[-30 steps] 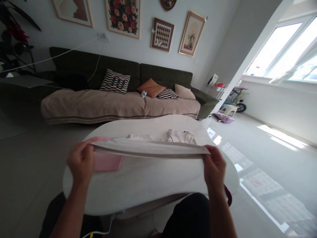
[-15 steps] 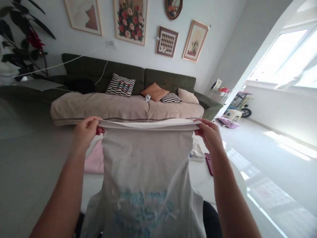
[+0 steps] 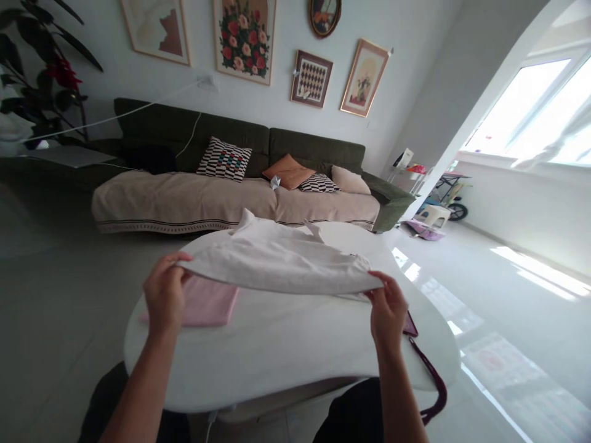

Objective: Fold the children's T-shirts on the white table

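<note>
White T-shirt has dropped since prev frame: no longer held up high, now draped low over the white tabletop. L hand and R hand well apart, each clamped on a shirt edge. Folded pink cloth just beside L hand, on tabletop.

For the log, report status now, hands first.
Left hand and right hand pinching white T-shirt above white table. Pink folded cloth below left hand. Dark red strap hanging off table edge.
</note>
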Tool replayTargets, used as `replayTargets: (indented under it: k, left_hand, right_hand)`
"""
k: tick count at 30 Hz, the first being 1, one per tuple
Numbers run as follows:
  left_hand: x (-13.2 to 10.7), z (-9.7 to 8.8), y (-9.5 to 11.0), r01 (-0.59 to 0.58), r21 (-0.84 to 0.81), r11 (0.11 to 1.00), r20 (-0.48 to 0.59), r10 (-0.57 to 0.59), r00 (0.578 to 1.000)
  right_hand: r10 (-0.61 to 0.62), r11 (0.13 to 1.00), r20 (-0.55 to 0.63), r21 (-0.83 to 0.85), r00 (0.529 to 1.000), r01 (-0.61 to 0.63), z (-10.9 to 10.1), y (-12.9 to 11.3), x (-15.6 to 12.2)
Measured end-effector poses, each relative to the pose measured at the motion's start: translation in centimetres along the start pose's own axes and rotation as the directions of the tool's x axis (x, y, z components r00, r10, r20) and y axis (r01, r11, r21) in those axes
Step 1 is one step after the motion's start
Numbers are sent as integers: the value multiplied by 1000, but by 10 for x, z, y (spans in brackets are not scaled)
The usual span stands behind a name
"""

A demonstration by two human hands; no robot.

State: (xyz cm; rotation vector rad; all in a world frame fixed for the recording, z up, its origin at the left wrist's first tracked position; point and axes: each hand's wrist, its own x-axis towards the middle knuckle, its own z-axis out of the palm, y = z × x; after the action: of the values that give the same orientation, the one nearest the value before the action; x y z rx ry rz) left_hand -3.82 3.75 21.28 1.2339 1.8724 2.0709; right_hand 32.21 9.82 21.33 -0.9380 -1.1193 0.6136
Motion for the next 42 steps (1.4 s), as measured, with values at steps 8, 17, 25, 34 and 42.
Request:
replayTargets:
  k: [8, 17, 25, 34, 42]
  left_hand:
    - [-143, -30, -105, 203, 496, 844, 328, -399, 856]
    - [-134, -17, -90, -261, 601, 756, 519, -120, 847]
    - [-101, 154, -97, -496, 351, 795, 768, 59, 638]
    - [-110, 166, -138, -577, 402, 711, 871, -102, 481]
    - [-105, 170, -134, -598, 371, 711, 891, -92, 444]
  right_hand:
    - [364, 776, 196, -604, 911, -180, -76, 122, -121]
    - [396, 757, 558, -648, 729, 84, -99, 106, -108]
    - [333, 792, 589, -599, 736, 121, -18, 108, -62]
    - [304, 740, 407, -670, 861, 56, 62, 188, 9]
    - [352, 813, 284, -566, 892, -141, 92, 238, 33]
